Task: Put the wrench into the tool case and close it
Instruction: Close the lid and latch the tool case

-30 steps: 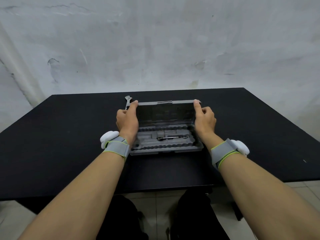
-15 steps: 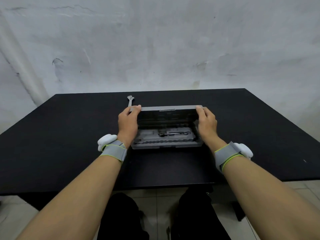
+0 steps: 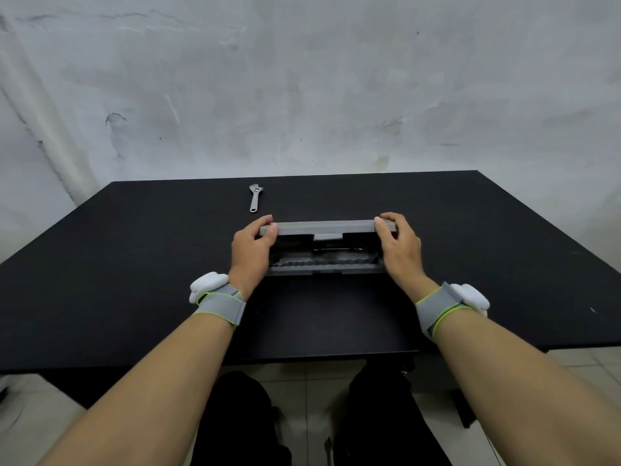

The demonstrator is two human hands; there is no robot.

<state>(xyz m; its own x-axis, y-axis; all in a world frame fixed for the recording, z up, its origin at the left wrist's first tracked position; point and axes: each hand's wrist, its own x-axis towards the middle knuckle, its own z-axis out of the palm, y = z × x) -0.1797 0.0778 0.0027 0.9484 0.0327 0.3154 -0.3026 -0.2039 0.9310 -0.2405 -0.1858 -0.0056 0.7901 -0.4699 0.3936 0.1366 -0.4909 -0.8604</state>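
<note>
A grey plastic tool case (image 3: 324,270) lies in the middle of the black table (image 3: 134,264). Its lid (image 3: 324,227) is tilted far down over the tray, leaving a narrow gap. Through the gap I see a metal tool (image 3: 336,249) lying in the moulded tray. My left hand (image 3: 252,247) grips the lid's left end and my right hand (image 3: 400,247) grips its right end. A silver adjustable wrench (image 3: 254,197) lies on the table behind the case, to the left, apart from both hands.
A rough white wall (image 3: 302,95) rises right behind the table's far edge. Both wrists carry grey straps with white pods. The table's near edge crosses below my forearms, with tiled floor and dark legs beneath.
Both hands have swung the lid forward and down, from nearly upright to almost flat over the tray. The wrench behind the case, earlier partly hidden by my left hand, is now in full view.
</note>
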